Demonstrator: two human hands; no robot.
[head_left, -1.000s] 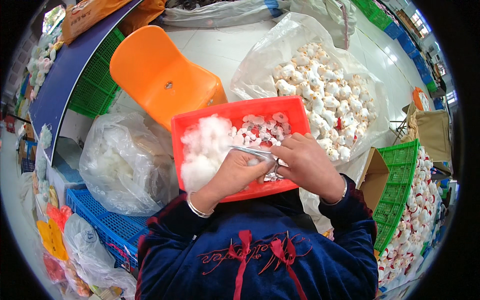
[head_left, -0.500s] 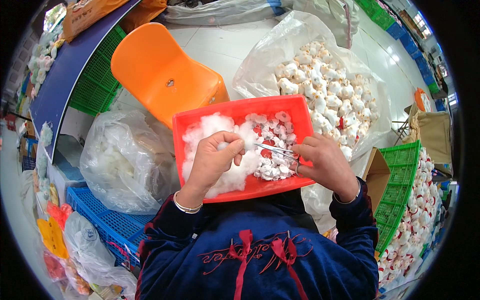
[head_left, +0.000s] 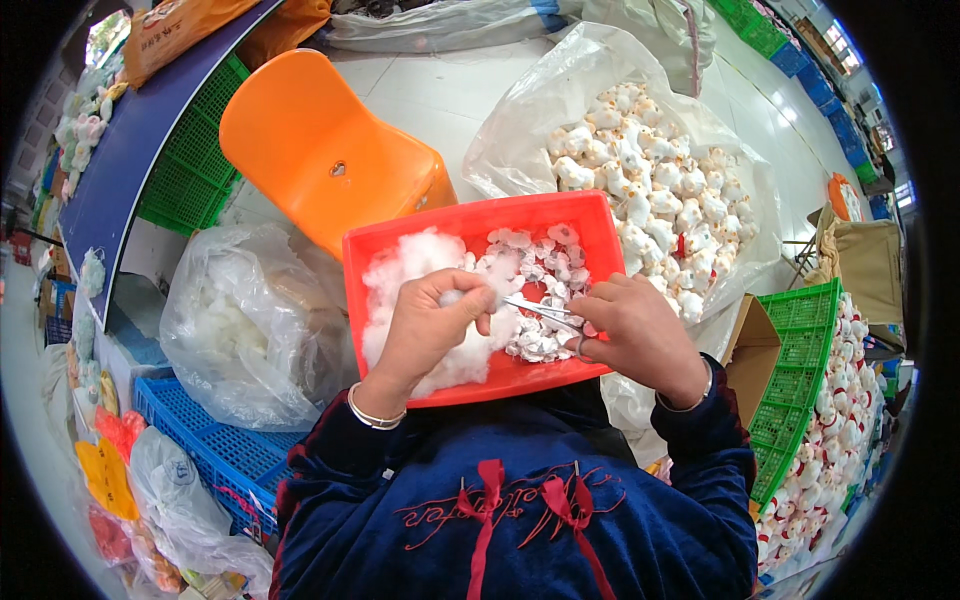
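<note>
Scissors (head_left: 541, 309) were gripped by the curled right fingers (head_left: 605, 293), a white piece (head_left: 451, 298) pinched by the left fingers (head_left: 440, 283). Beneath, fluff (head_left: 395, 275) and cutouts (head_left: 541, 342) were held in a tray (head_left: 490, 211).

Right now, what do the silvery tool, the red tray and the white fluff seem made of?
Silvery tool, in the right hand: probably polished metal, given its bright shine.
Red tray: likely moulded plastic, smooth and slightly glossy, with even colour.
White fluff: soft, matte fibre, judging by its wispy, clumped edges; whether polyester or cotton, I can't tell.
</note>
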